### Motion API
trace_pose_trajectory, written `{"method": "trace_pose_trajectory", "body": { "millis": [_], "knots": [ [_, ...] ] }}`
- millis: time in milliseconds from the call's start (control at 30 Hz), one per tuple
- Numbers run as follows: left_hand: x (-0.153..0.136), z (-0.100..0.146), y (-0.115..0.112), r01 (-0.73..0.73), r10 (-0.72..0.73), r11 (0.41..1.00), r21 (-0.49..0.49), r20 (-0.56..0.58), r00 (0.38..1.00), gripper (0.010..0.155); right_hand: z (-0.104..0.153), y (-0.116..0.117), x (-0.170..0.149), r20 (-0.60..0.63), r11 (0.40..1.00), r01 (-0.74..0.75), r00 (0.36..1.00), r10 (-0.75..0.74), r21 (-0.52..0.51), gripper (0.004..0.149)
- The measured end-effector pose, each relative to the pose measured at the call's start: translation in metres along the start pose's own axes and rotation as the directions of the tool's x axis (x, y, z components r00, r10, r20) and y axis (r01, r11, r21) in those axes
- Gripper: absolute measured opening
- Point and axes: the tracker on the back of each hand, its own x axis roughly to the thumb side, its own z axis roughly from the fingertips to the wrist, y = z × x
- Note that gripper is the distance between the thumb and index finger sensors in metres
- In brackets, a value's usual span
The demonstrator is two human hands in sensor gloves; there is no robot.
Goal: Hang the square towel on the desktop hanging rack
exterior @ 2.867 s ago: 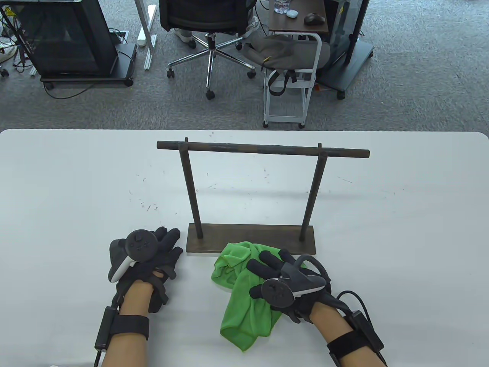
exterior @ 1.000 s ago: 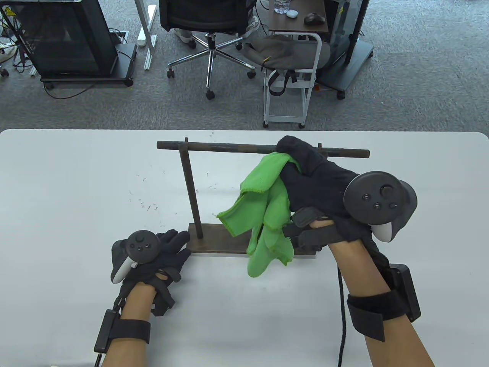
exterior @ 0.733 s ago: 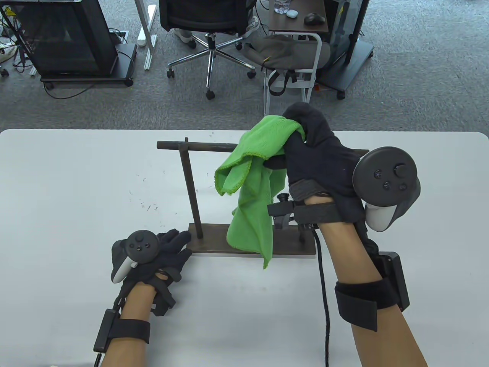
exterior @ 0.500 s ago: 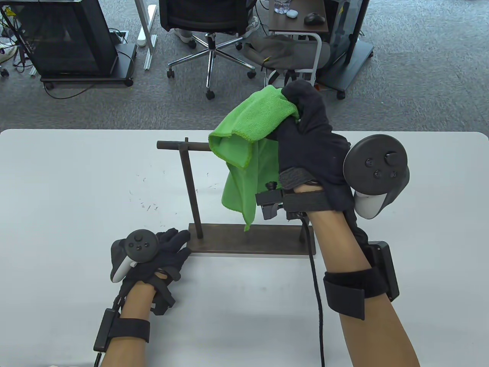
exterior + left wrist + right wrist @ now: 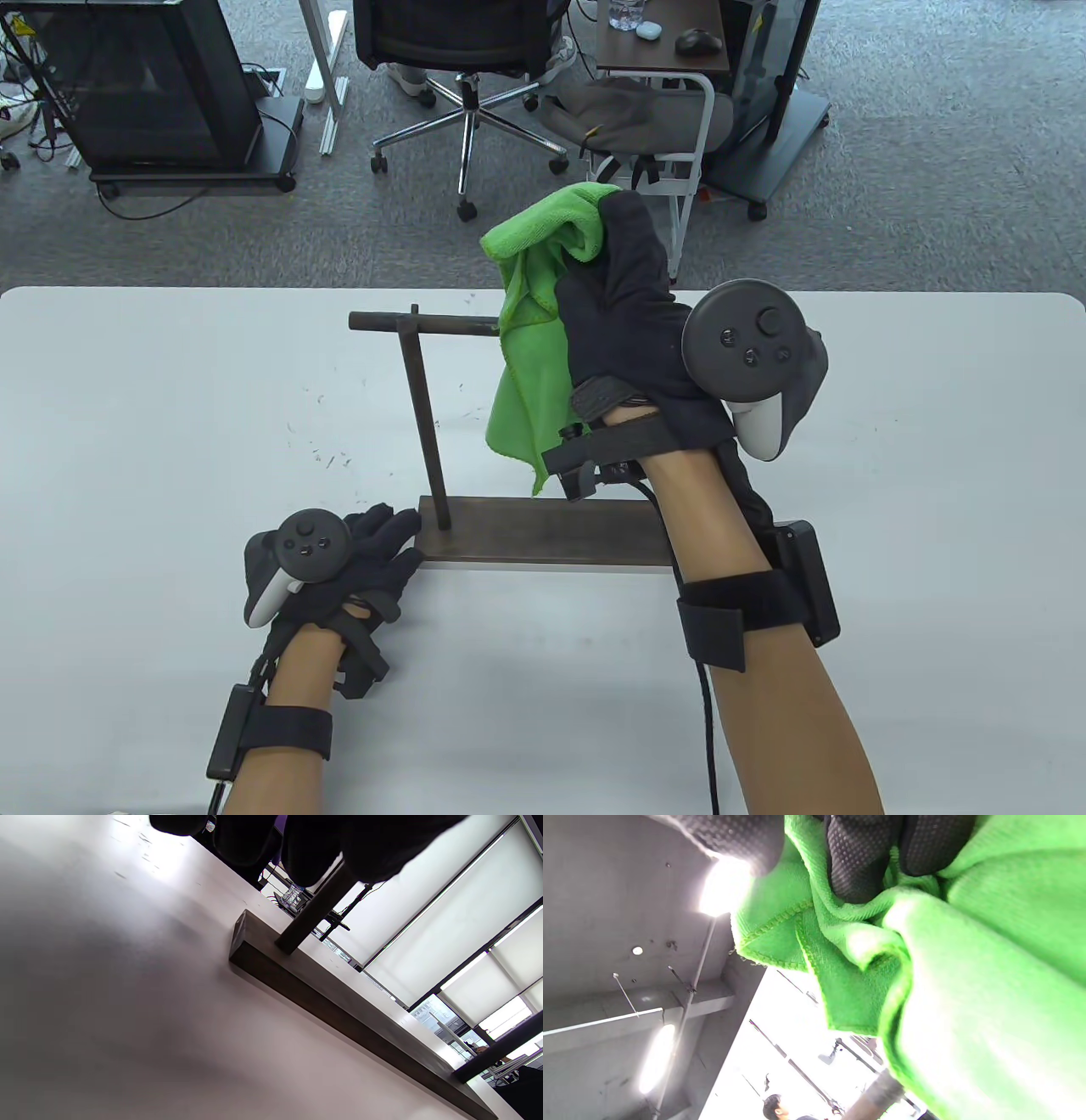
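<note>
The green towel (image 5: pixel 534 340), a soft looped microfibre with stitched hems, hung bunched from the right hand (image 5: pixel 624 314), whose fingers (image 5: pixel 859 857) clenched its upper fold. It was held above the rack's round wooden crossbar (image 5: pixel 424 323), probably so its loose tail could drape over. At seven o'clock from the towel, the left hand (image 5: pixel 356 564) rested at the corner of the flat dark base (image 5: pixel 543 531), likely steadying it; whether it gripped could not be told.

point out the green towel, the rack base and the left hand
green towel (image 5: pixel 530 399), table view, on the hanging part.
rack base (image 5: pixel 543 535), table view, on its bare top.
left hand (image 5: pixel 373 564), table view, on its gloved back.
</note>
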Motion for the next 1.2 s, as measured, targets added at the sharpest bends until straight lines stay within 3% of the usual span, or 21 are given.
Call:
{"method": "trace_pose_trajectory", "body": {
  "millis": [133,300,500,600,800,933,1067,1200],
  "knots": [
    [0.0,0.001,-0.001,-0.001,0.001,1.0,-0.011,-0.002,1.0,0.061,0.0,0.006,-0.005,-0.008,0.995,-0.053,0.999,0.054,0.084,0.074],
    [0.0,0.0,-0.001,-0.004,0.004,1.0,-0.001,0.008,1.0,0.061,0.002,0.003,-0.003,0.044,0.994,-0.05,0.998,0.046,0.098,0.074],
    [-0.001,0.001,0.0,0.002,-0.002,1.0,0.004,0.0,1.0,0.061,0.005,-0.021,0.007,0.145,0.995,-0.09,0.986,0.083,0.042,0.074],
    [-0.002,0.001,0.001,0.006,-0.005,1.0,0.012,-0.002,1.0,0.062,0.01,-0.047,0.004,0.177,0.975,-0.22,0.961,0.214,0.014,0.075],
    [-0.001,0.0,0.002,0.019,-0.019,1.0,0.021,0.004,1.0,0.062,0.03,-0.111,-0.029,0.157,0.905,-0.418,0.891,0.425,-0.077,0.077],
    [0.0,0.0,0.003,0.035,-0.036,0.999,0.028,0.007,0.999,0.062,0.053,-0.138,-0.058,0.151,0.877,-0.474,0.864,0.481,-0.078,0.084],
    [-0.002,0.001,0.005,0.045,-0.045,0.998,0.044,0.001,0.999,0.062,0.075,-0.147,-0.086,0.147,0.874,-0.478,0.862,0.486,-0.088,0.089],
    [-0.003,0.003,0.008,0.063,-0.063,0.995,0.076,-0.009,0.998,0.064,0.101,-0.133,-0.118,0.14,0.87,-0.492,0.861,0.489,-0.018,0.091]
  ]
}}
